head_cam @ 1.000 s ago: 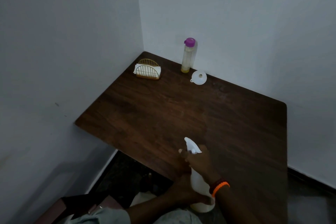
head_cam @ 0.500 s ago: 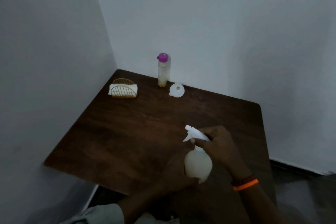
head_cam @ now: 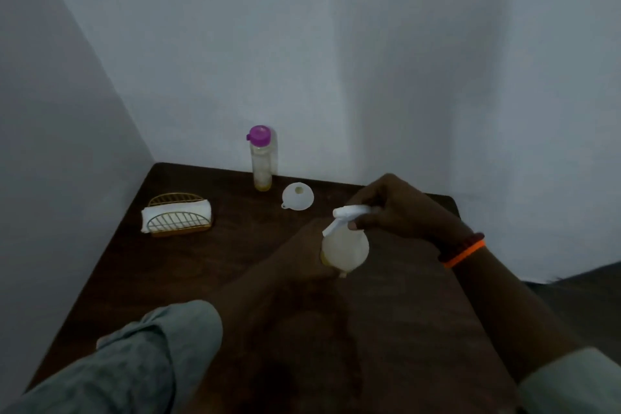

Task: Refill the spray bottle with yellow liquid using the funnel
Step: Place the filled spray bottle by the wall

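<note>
Head view: left hand (head_cam: 302, 257) grips translucent white spray bottle (head_cam: 346, 250), steadying it; right hand (head_cam: 400, 208) grasps white trigger head (head_cam: 349, 212), likely unscrewing; white plastic funnel (head_cam: 297, 201) waits nearby.

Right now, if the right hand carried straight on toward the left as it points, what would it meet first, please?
Probably the left hand, which holds the spray bottle the right hand already grips; the funnel lies farther back, though depth is unclear.

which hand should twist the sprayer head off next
The right hand. Its fingers already curl round the spray head on top of the spray bottle, while the left hand holds the bottle's body and can steady it over the table.
</note>
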{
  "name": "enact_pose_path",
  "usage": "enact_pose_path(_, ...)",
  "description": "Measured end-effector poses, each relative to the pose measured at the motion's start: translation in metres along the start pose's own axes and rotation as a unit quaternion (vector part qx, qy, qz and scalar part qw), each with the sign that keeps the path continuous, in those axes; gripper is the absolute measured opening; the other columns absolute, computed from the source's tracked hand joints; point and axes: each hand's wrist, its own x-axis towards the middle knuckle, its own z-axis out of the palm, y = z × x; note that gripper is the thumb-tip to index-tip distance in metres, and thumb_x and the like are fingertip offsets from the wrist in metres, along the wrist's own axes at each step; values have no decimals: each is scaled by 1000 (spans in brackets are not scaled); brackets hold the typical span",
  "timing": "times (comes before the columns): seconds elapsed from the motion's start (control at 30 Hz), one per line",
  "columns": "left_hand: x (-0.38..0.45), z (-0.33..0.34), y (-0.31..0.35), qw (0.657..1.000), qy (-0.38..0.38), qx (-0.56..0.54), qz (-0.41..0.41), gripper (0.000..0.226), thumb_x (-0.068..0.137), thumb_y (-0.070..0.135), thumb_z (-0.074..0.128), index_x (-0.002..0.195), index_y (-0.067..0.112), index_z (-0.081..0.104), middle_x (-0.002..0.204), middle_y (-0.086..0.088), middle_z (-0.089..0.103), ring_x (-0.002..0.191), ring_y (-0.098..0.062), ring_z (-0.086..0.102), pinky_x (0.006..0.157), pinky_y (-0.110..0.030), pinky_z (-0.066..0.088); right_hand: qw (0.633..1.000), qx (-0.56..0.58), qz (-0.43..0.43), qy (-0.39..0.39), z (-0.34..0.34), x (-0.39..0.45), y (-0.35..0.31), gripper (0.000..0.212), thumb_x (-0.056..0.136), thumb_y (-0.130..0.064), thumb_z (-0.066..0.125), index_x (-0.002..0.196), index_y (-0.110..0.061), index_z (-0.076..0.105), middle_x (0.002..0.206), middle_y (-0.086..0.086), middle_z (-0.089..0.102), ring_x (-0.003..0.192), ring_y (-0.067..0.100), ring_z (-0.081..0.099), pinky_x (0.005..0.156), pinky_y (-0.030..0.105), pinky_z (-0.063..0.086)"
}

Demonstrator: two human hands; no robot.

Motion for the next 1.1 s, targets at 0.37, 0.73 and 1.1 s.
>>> enact_pose_path(0.37, 116, 20, -4, 982, 129, 103, -95, 109, 63, 56, 85, 147, 14, 30, 145, -6, 41, 133, -21, 42, 103, -28, 37, 984, -168, -18, 54, -22, 103, 67, 17, 74, -17, 78, 89, -26, 80, 91, -5, 74, 87, 12, 64, 78, 36, 55)
enact_pose_path(0.73, 174, 44, -25, 956, 217, 125, -150, 103, 60, 62, 83, 136, 8, 41, 130, -9, 52, 120, -23, 52, 98, -30, 42, 976, -203, -52, 61, -23, 142, 124, 24, 73, -9, 71, 94, -20, 78, 100, -3, 73, 95, 19, 63, 85, 38, 49)
enact_pose_path(1.1, 184, 49, -21, 944, 234, 140, -185, 117, 62, 64, 82, 146, 1, 31, 139, -16, 45, 128, -28, 46, 104, -35, 40, 989, -114, -40, 81, -21, 144, 135, 39, 73, 7, 66, 107, -9, 74, 103, 3, 74, 104, 18, 62, 90, 15, 42)
